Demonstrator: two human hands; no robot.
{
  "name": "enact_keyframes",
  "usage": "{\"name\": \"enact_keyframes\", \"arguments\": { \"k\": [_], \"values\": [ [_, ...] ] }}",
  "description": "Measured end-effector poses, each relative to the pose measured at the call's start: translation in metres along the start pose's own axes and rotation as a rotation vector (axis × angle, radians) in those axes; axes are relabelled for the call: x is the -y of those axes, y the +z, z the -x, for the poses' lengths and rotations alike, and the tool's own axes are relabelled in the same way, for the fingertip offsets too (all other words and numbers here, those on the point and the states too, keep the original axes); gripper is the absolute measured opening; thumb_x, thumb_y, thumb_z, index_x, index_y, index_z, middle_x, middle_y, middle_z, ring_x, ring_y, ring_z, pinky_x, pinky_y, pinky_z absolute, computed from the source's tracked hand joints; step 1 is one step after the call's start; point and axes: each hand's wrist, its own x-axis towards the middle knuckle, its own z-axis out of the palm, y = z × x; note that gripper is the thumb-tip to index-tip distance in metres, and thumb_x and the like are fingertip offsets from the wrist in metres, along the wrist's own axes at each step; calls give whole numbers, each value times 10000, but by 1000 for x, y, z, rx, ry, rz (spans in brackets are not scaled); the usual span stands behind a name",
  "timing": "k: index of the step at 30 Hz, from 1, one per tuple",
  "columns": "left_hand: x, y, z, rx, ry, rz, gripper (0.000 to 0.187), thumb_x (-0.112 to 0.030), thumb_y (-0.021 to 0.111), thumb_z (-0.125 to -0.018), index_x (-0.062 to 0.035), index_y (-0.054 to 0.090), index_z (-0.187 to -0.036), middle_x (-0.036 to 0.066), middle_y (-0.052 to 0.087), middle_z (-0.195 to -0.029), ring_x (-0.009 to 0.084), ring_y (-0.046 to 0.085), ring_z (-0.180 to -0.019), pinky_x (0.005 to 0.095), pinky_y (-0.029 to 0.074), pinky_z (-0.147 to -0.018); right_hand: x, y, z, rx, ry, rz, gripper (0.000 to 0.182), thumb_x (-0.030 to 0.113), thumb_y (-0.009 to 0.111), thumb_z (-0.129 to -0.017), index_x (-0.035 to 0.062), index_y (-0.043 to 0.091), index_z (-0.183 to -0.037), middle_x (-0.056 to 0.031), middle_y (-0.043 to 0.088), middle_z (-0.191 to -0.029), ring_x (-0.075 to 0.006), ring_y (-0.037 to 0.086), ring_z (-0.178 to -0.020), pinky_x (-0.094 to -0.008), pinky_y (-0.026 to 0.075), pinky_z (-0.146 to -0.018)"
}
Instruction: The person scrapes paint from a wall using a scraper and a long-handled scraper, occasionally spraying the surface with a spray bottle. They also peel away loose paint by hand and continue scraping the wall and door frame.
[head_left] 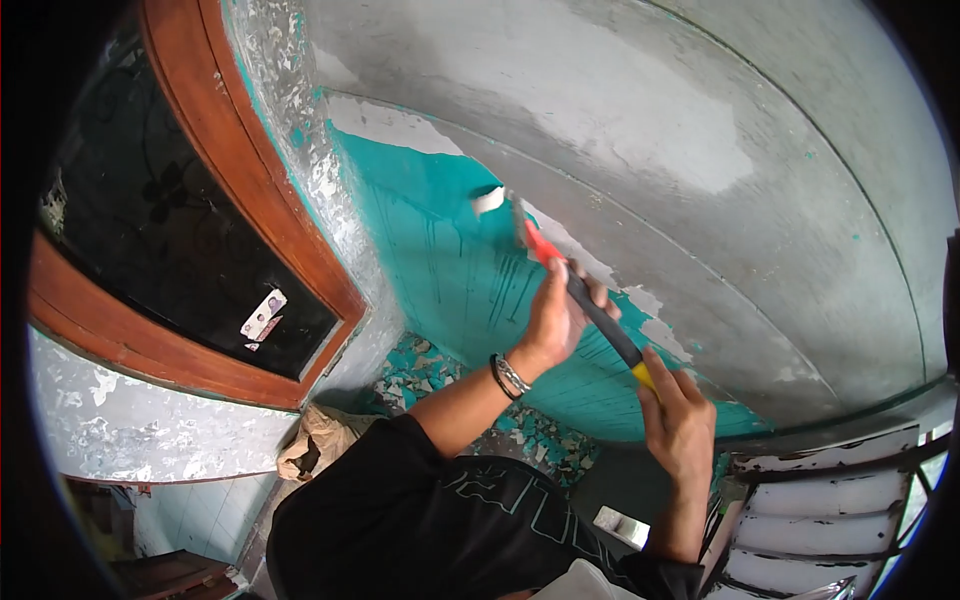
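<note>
Both my hands hold a long-handled paint scraper [610, 328] with a red neck, a black shaft and a yellow part near its lower end. My left hand [556, 312], with bands at the wrist, is wrapped round the shaft just below the red neck. Lower down, my right hand [677, 412] grips the handle by the yellow part. The scraper's blade, slightly blurred, is against the wall at the border of the teal paint [420, 230] and the bare grey plaster [560, 80]. A pale curl of paint [488, 200] stands off the wall beside the blade.
Paint flakes [545, 440] litter the floor along the wall. To the left is a wooden-framed dark glass pane [190, 200], with a brown sack [322, 440] below it. A white slatted thing [820, 525] stands at lower right, and a small white block [622, 526] lies near my body.
</note>
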Motion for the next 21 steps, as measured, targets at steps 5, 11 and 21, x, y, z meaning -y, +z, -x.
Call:
{"name": "enact_keyframes", "arguments": {
  "k": [5, 11, 21],
  "values": [
    [20, 26, 13, 129, -165, -52, 430, -548, 352, -949, -121, 400, -969, 105, 553, -748, 293, 603, -770, 434, 484, -767, -14, -13, 45, 65, 123, -143, 484, -20, 617, -776, 67, 560, -1249, -175, 628, -896, -317, 633, -704, -356, 503, -639],
    [3, -2, 7, 115, -66, -147, 398, -503, 315, -975, -107, 358, -960, 117, 545, -718, 288, 616, -679, 427, 513, -689, -13, 37, 40, -16, 199, -212, 507, -68, 606, -772, 88, 569, -1253, -163, 620, -891, -249, 607, -691, -306, 490, -641],
    [1, 2, 10, 217, -168, -88, 406, -511, 306, -971, -109, 361, -967, 120, 553, -727, 287, 613, -720, 434, 496, -738, -14, 42, 50, -154, 139, -117, 494, -51, 633, -750, 95, 600, -1220, -160, 630, -896, -269, 623, -684, -343, 508, -602]
  ]
}}
